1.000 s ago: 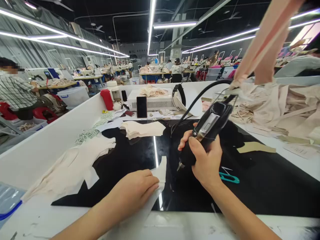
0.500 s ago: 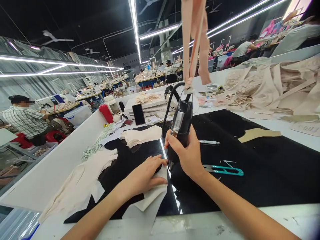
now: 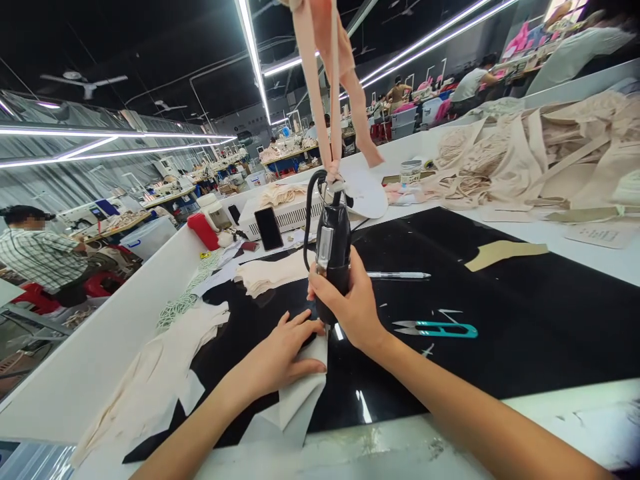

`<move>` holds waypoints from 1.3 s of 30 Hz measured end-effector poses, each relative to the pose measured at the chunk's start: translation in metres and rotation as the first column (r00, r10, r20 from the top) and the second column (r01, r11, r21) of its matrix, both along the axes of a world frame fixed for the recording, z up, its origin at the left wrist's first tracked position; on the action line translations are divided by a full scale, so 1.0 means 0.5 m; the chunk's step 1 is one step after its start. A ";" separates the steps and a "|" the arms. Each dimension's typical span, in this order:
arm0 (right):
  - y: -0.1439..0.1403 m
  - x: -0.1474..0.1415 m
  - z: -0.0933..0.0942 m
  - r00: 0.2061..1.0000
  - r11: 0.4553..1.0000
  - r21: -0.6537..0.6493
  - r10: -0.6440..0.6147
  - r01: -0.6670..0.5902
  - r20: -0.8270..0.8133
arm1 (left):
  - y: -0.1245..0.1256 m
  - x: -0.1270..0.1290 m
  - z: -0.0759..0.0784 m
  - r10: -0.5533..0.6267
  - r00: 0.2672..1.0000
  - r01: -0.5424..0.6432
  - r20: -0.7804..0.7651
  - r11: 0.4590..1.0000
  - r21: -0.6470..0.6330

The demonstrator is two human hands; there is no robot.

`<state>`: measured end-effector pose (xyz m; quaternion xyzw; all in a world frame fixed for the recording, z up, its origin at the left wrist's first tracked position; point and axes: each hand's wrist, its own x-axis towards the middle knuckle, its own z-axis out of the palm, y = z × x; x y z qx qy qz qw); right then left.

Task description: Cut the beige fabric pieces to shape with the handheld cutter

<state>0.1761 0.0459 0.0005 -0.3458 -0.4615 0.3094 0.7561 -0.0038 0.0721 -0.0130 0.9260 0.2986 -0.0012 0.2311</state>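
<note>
Our right hand is clamped around the hanging black cutter, held upright at the near edge of the black mat. Our left hand lies flat, fingers spread, pinning the white fabric piece just beside the tip. We judge those fingers could be nicked if the fabric slips.

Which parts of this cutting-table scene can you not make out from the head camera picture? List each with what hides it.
1. Tip of the black hand tool: head view, hidden behind the right hand.
2. Cloth piece under the left hand: head view, palm covers its top.
3. Hanging straps: head view, cut off by the top edge.
4. Paper slip: head view, print too small.
</note>
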 end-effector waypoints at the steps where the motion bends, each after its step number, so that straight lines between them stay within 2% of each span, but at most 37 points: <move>1: 0.000 0.000 -0.001 1.000 1.000 0.002 0.003 -0.003 0.002 | 0.000 0.000 0.001 -0.002 1.000 0.002 -0.004 1.000 0.001; 15: -0.002 -0.008 0.002 1.000 1.000 -0.025 -0.004 0.005 0.021 | 0.002 0.004 0.008 -0.033 0.999 0.033 0.002 0.999 -0.025; 30: -0.031 -0.016 0.004 0.999 0.999 -0.020 0.043 -0.043 0.024 | 0.003 0.006 0.007 -0.052 0.998 0.052 0.045 0.999 -0.005; 39: -0.049 -0.018 -0.001 0.997 0.997 -0.026 0.074 -0.074 -0.004 | 0.004 0.004 0.012 -0.027 1.000 0.027 -0.001 1.000 -0.014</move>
